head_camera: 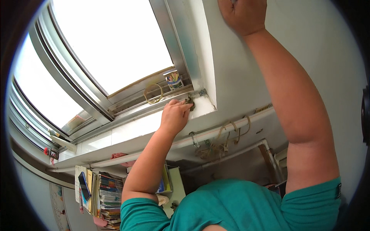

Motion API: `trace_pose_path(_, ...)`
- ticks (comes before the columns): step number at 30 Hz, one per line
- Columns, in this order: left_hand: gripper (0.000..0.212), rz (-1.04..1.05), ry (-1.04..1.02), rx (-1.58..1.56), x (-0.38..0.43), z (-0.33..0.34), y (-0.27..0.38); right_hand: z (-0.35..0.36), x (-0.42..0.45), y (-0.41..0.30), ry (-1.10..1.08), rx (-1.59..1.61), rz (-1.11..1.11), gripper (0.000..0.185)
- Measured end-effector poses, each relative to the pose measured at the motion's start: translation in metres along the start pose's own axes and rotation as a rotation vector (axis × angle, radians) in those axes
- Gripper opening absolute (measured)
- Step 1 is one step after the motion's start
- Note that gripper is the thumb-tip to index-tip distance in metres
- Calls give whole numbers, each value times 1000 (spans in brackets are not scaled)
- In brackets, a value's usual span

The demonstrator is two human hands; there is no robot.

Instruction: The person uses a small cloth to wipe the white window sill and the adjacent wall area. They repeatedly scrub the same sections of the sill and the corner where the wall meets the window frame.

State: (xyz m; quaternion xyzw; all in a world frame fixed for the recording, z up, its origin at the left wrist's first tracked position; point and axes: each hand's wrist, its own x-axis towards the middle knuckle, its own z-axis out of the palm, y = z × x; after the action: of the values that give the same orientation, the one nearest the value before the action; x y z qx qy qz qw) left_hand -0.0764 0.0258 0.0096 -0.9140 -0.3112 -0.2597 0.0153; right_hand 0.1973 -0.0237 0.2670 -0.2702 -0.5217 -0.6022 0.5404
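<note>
My left hand [175, 114] is on the white tiled windowsill [150, 122], near its right end. Its fingers press on a small, dark, crumpled cloth-like wad [189, 101], partly hidden beneath them. High up at the top edge, my right hand [245, 14] rests against the pale wall [240, 66]. It looks curled, but the frame cuts off part of it, and whether it holds anything is unclear. Just beyond the left hand, a yellowish ring [153, 93], perhaps a tape roll, and a small printed box of coloured sticks [174, 80] stand at the window track.
A sliding aluminium-framed window [101, 111] borders the sill. Below runs a white pipe [185, 142] with hooks and tangled cord [214, 148] hanging from it. Stacked books [109, 193] with a phone [84, 186] sit lower left. A red-capped jar [51, 153] stands at the sill's far left.
</note>
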Motion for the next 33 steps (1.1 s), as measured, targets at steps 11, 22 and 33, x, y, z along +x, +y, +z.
trace_pose_path(11, 23, 134, -58, -48, 14, 5, 30, -7, 3, -1, -45, -18, 13, 42)
trace_pose_path(22, 22, 202, 38, -108, 13, 16, 48, -7, 4, -1, -45, 3, 2, 40)
trace_pose_path(33, 20, 141, 92, -130, 2, 18, 68, -8, 4, -6, -55, -3, 37, 40)
